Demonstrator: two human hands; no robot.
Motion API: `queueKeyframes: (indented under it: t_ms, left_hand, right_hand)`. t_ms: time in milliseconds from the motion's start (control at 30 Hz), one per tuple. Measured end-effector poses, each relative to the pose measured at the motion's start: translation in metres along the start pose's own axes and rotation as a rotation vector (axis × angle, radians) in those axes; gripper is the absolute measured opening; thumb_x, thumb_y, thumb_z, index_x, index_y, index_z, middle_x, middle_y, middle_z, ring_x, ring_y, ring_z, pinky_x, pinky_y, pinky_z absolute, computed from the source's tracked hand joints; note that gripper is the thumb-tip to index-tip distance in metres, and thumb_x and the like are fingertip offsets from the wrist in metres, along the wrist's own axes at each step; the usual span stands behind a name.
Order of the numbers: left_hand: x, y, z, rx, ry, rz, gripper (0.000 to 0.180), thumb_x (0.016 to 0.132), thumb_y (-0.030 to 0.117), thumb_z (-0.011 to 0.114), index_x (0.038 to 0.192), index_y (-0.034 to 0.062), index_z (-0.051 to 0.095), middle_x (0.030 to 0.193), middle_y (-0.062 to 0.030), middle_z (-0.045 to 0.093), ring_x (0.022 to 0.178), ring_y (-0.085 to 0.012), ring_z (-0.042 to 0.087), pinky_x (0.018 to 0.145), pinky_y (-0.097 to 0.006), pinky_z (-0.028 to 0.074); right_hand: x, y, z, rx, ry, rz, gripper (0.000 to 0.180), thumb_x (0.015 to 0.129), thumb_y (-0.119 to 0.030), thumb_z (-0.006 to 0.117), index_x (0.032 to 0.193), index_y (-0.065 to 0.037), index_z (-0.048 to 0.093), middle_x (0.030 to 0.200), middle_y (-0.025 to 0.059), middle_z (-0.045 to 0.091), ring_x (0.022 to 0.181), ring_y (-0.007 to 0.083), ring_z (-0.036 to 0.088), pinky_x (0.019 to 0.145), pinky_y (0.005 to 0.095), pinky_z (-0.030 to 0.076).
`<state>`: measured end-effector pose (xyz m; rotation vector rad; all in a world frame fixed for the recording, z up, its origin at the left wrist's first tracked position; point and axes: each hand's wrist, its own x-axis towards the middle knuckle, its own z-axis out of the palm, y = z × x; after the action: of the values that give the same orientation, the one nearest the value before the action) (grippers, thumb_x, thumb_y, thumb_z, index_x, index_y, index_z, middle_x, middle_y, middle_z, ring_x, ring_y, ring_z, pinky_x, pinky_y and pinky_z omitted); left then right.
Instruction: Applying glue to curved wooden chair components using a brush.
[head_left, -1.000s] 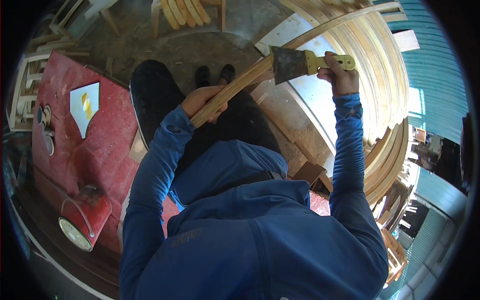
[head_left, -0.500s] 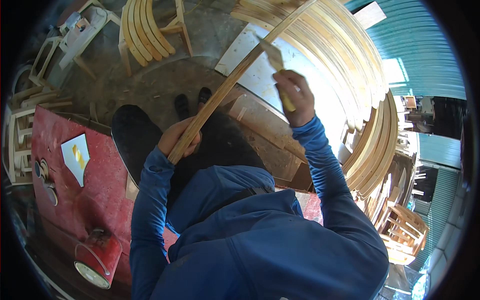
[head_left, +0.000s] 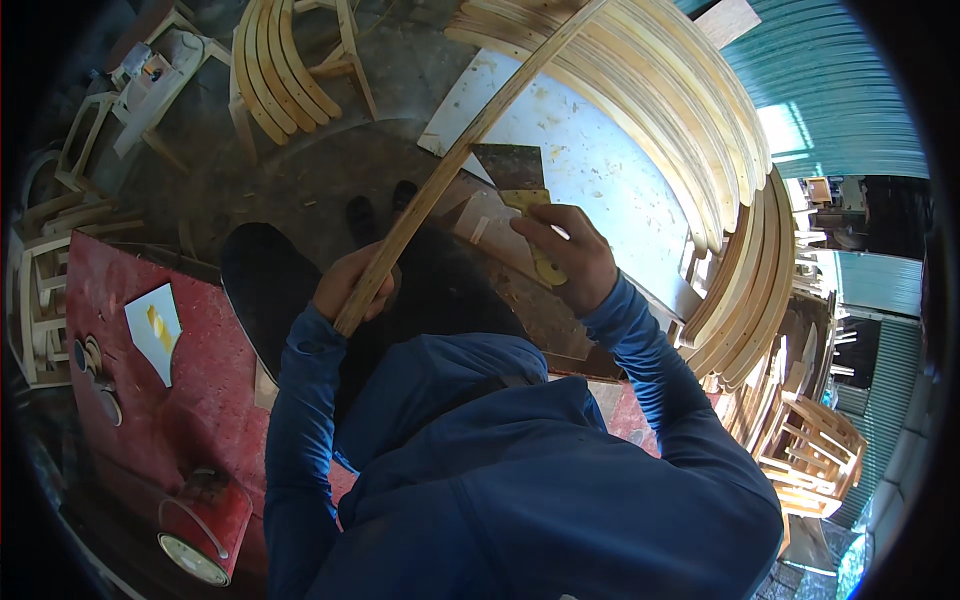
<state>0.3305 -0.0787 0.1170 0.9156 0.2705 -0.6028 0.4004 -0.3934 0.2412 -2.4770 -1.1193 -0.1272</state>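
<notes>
My left hand (head_left: 355, 285) is wrapped round the near end of a long wooden strip (head_left: 440, 185), which slants away to the upper right. The far end of the strip reaches over a stack of curved wooden slats (head_left: 640, 90). In my right hand (head_left: 578, 255) is a putty knife with a yellow handle (head_left: 530, 203) and a wide dark blade (head_left: 510, 165). The blade's left corner is at the strip's right edge, around mid-length; whether it touches, I cannot tell. Part of the handle is hidden by my fingers.
A white board (head_left: 560, 130) lies below the slats. To my left, a red tabletop (head_left: 215, 350) carries a white scraper plate with yellow paste (head_left: 153, 333), round lids (head_left: 108, 403) and a red bucket (head_left: 205, 525). Chair frames (head_left: 345, 60) stand on the floor beyond.
My right hand has moved nearer and slightly left, bringing the putty knife down along the strip. Its blade now shows broad side on. My left hand keeps its hold.
</notes>
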Motion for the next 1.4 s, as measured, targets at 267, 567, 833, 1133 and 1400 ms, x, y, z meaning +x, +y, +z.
queueKeyframes:
  t_ms: [267,567,833,1133,1400]
  left_hand:
    - [-0.002,-0.001,0.002,0.038,-0.002,0.003,0.044,0.107,0.036,0.036,0.128,0.0011,0.051,0.064,-0.0043,0.057,0.039,-0.0114,0.049,0.036,-0.023,0.040]
    - [-0.004,-0.002,0.003,0.033,0.030,0.012,0.046,0.107,0.036,0.040,0.137,0.0031,0.053,0.067,-0.0035,0.057,0.042,-0.0099,0.049,0.037,-0.022,0.039]
    - [-0.002,-0.006,0.001,0.055,-0.013,0.032,0.047,0.107,0.036,0.038,0.138,0.0032,0.052,0.068,-0.0040,0.058,0.042,-0.0108,0.050,0.039,-0.023,0.041]
    - [-0.002,-0.009,-0.002,0.103,0.033,0.031,0.051,0.107,0.039,0.039,0.145,0.0061,0.048,0.071,-0.0054,0.058,0.046,-0.0110,0.052,0.041,-0.024,0.043]
    - [-0.001,-0.014,-0.003,0.095,0.088,0.054,0.050,0.107,0.039,0.040,0.145,0.0071,0.050,0.073,-0.0053,0.059,0.049,-0.0109,0.054,0.043,-0.023,0.045]
  right_hand:
    - [0.010,0.019,0.005,-0.074,0.057,-0.039,0.053,0.073,-0.003,0.078,0.125,-0.010,0.065,0.122,0.0146,0.058,0.109,0.0333,0.063,0.088,0.0402,0.058]
    - [0.013,0.001,-0.014,0.124,0.102,0.012,0.048,0.077,0.000,0.074,0.123,-0.007,0.064,0.121,0.0159,0.059,0.106,0.0342,0.065,0.087,0.0396,0.058]
    - [0.016,0.010,0.024,-0.172,0.033,-0.059,0.041,0.082,-0.002,0.073,0.122,-0.008,0.067,0.118,0.0150,0.062,0.103,0.0333,0.068,0.085,0.0398,0.059]
    - [0.029,0.015,-0.004,0.042,0.199,0.001,0.051,0.077,0.004,0.069,0.127,-0.006,0.062,0.120,0.0153,0.061,0.103,0.0343,0.066,0.086,0.0382,0.058]
    - [0.016,-0.031,0.007,-0.058,-0.055,-0.130,0.045,0.079,0.003,0.070,0.123,-0.003,0.064,0.116,0.0182,0.063,0.101,0.0353,0.068,0.085,0.0388,0.060]
